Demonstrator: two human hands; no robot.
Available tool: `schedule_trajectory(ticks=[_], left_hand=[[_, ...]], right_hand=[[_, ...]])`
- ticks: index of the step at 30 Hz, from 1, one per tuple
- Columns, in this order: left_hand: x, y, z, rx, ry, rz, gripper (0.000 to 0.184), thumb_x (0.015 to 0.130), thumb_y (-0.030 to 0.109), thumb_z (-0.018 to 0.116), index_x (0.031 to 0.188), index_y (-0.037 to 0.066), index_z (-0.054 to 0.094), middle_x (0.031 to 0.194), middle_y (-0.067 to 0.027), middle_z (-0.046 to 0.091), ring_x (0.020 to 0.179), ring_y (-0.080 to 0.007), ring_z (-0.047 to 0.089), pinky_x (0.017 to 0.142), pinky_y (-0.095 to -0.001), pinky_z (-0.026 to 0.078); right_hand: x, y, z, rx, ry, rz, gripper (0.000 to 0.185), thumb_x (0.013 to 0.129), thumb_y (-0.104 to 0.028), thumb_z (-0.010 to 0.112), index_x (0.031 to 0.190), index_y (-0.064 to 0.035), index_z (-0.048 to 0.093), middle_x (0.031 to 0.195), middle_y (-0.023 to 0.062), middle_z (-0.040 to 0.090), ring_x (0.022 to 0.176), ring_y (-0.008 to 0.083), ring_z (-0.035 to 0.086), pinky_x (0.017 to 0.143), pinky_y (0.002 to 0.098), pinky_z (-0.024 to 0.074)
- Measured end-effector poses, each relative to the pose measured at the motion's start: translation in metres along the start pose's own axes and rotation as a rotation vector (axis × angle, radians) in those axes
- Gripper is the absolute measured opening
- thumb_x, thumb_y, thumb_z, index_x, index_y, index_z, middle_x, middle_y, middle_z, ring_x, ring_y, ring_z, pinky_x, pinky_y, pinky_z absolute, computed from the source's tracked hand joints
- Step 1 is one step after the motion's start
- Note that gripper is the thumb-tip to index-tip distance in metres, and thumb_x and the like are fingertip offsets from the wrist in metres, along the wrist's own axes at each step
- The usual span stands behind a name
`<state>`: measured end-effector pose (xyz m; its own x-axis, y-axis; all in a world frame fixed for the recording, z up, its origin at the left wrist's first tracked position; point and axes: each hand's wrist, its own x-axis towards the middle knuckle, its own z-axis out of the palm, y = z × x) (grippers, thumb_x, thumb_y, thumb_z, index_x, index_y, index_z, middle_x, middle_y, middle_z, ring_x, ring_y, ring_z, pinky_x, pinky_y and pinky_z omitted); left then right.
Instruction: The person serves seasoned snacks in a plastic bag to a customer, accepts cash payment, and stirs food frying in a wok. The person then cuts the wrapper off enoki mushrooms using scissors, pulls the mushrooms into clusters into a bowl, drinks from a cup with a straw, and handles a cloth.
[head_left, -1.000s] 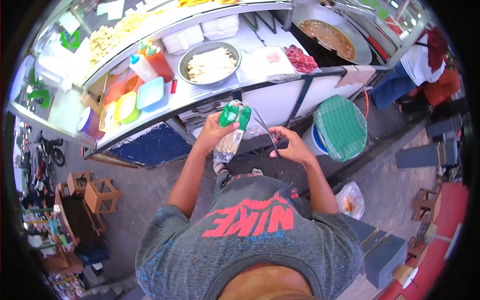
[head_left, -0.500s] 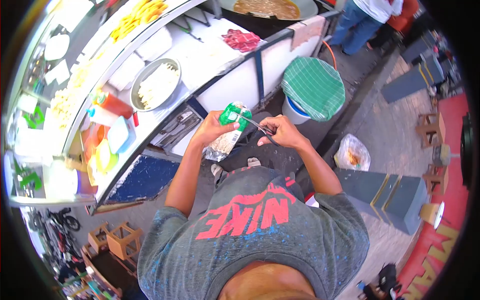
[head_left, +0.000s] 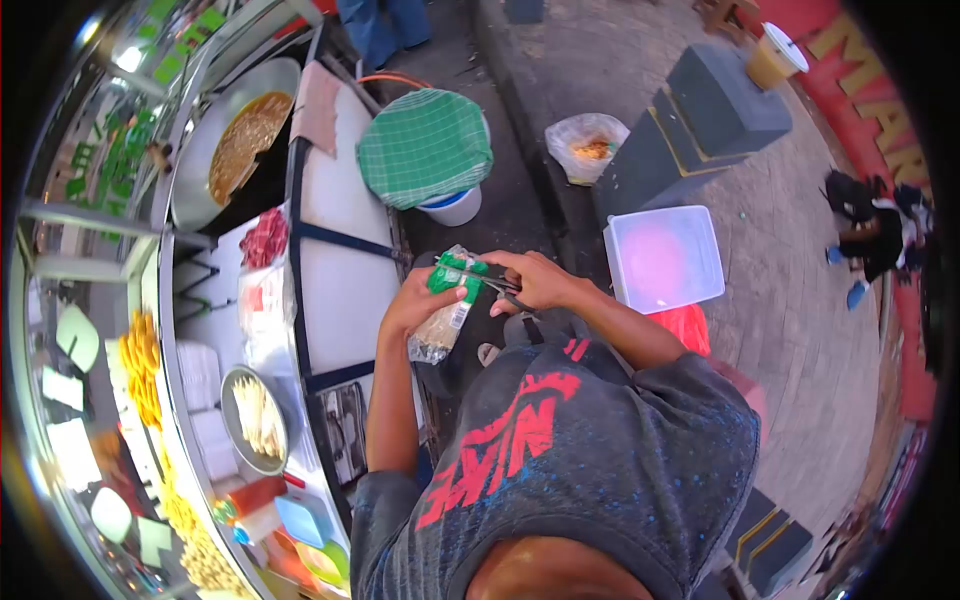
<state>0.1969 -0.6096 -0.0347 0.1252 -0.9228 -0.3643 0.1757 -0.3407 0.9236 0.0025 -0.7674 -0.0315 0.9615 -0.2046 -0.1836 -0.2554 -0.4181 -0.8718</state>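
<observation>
A slim, oblong packet of clear plastic film with a green printed top is held in the air on the person's side of a round white plastic bucket, which is draped with a green checked cloth. The left hand is closed around the packet, its thumb across the front. The right hand, on the same side of the bucket, grips the handles of a pair of dark metal scissors, whose blades lie across the packet's green part.

Stage of the work: the blades are in position, and the cutting appears to be at its beginning. Whether the film is already parted cannot be told at this scale, nor can the exact gap between the blades. The packet's pale contents remain inside, so emptying it is judged not yet done. To the left of the bucket and nearer the person, a round grey metal bowl on the white surface already contains pale, slender strips. Directly left of the bucket, a wide metal wok contains brown liquid.
</observation>
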Motion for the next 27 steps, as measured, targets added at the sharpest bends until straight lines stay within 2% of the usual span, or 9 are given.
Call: schedule_trajectory(ticks=[6, 9, 13, 14, 16, 20, 22, 25, 27], left_hand=[[0.119, 0.028, 0.016, 0.159, -0.431, -0.112, 0.025, 0.078, 0.012, 0.074, 0.099, 0.001, 0.066, 0.087, 0.0004, 0.066, 0.078, -0.0057, 0.058, 0.071, -0.023, 0.047], [0.199, 0.039, 0.023, 0.246, -0.557, -0.154, 0.021, 0.078, 0.014, 0.074, 0.094, 0.002, 0.066, 0.081, 0.0005, 0.065, 0.07, -0.0056, 0.057, 0.063, -0.0232, 0.047], [0.328, 0.037, 0.028, 0.32, -0.682, -0.279, 0.023, 0.077, 0.019, 0.077, 0.09, 0.003, 0.067, 0.074, 0.0009, 0.065, 0.064, -0.0061, 0.057, 0.058, -0.024, 0.046], [0.359, 0.037, 0.032, 0.344, -0.722, -0.315, 0.023, 0.077, 0.02, 0.077, 0.09, 0.004, 0.067, 0.073, 0.0012, 0.065, 0.064, -0.006, 0.057, 0.058, -0.0239, 0.046], [0.426, 0.035, 0.039, 0.386, -0.79, -0.41, 0.024, 0.075, 0.021, 0.078, 0.09, 0.005, 0.068, 0.074, 0.001, 0.065, 0.065, -0.0065, 0.058, 0.06, -0.0252, 0.046], [0.527, 0.009, 0.044, 0.499, -0.813, -0.426, 0.028, 0.071, 0.022, 0.08, 0.09, 0.005, 0.069, 0.079, -0.0021, 0.068, 0.069, -0.0111, 0.06, 0.065, -0.0294, 0.048], [0.548, 0.016, 0.045, 0.55, -0.674, -0.41, 0.027, 0.072, 0.021, 0.079, 0.09, 0.004, 0.069, 0.08, -0.0025, 0.068, 0.069, -0.0109, 0.06, 0.065, -0.0294, 0.048], [0.559, 0.015, 0.027, 0.557, -0.487, -0.394, 0.026, 0.073, 0.022, 0.077, 0.09, 0.004, 0.068, 0.08, -0.0023, 0.067, 0.07, -0.0106, 0.06, 0.067, -0.0285, 0.048], [0.544, 0.019, 0.008, 0.492, -0.408, -0.342, 0.026, 0.074, 0.023, 0.077, 0.09, 0.004, 0.068, 0.08, -0.0019, 0.067, 0.071, -0.0103, 0.06, 0.067, -0.0279, 0.048]], right_hand=[[-0.014, 0.04, -0.039, 0.153, 0.294, 0.057, 0.105, 0.062, -0.047, 0.081, 0.145, -0.0158, 0.027, 0.056, 0.009, 0.05, 0.053, 0.0218, 0.052, 0.052, 0.035, 0.0368], [-0.002, 0.067, -0.081, 0.154, 0.294, 0.143, 0.11, 0.062, -0.051, 0.08, 0.147, -0.0146, 0.021, 0.056, 0.0086, 0.049, 0.054, 0.0212, 0.051, 0.055, 0.0351, 0.0383], [0.031, 0.168, -0.105, 0.636, 0.447, 0.159, 0.091, 0.073, -0.027, 0.08, 0.145, -0.0104, 0.028, 0.065, -0.0001, 0.056, 0.055, 0.0067, 0.046, 0.051, 0.0245, 0.0381], [0.037, 0.178, -0.115, 0.754, 0.555, 0.091, 0.083, 0.076, -0.012, 0.077, 0.145, -0.0098, 0.03, 0.07, -0.002, 0.058, 0.055, 0.0028, 0.046, 0.048, 0.0207, 0.0386], [0.051, 0.211, -0.137, 0.867, 0.617, 0.162, 0.081, 0.077, -0.01, 0.076, 0.145, -0.0094, 0.031, 0.069, -0.0011, 0.058, 0.052, 0.0031, 0.047, 0.046, 0.0212, 0.0397], [0.083, 0.291, -0.163, 1.006, 0.716, 0.255, 0.076, 0.079, -0.007, 0.073, 0.144, -0.0086, 0.033, 0.066, 0.0008, 0.058, 0.048, 0.0035, 0.048, 0.043, 0.0208, 0.04], [0.104, 0.329, -0.174, 1.086, 0.815, 0.285, 0.07, 0.081, -0.01, 0.072, 0.141, -0.0078, 0.036, 0.061, 0.0, 0.054, 0.046, 0.0046, 0.048, 0.043, 0.0204, 0.039], [0.147, 0.371, -0.211, 1.461, 1.184, 0.344, 0.04, 0.085, -0.024, 0.069, 0.114, -0.0044, 0.049, 0.064, 0.0019, 0.053, 0.046, 0.0105, 0.049, 0.047, 0.0283, 0.0488], [0.177, 0.416, -0.241, 1.648, 1.429, 0.434, 0.039, 0.084, -0.033, 0.069, 0.104, -0.006, 0.05, 0.071, 0.004, 0.056, 0.05, 0.0132, 0.052, 0.051, 0.0349, 0.0537]])
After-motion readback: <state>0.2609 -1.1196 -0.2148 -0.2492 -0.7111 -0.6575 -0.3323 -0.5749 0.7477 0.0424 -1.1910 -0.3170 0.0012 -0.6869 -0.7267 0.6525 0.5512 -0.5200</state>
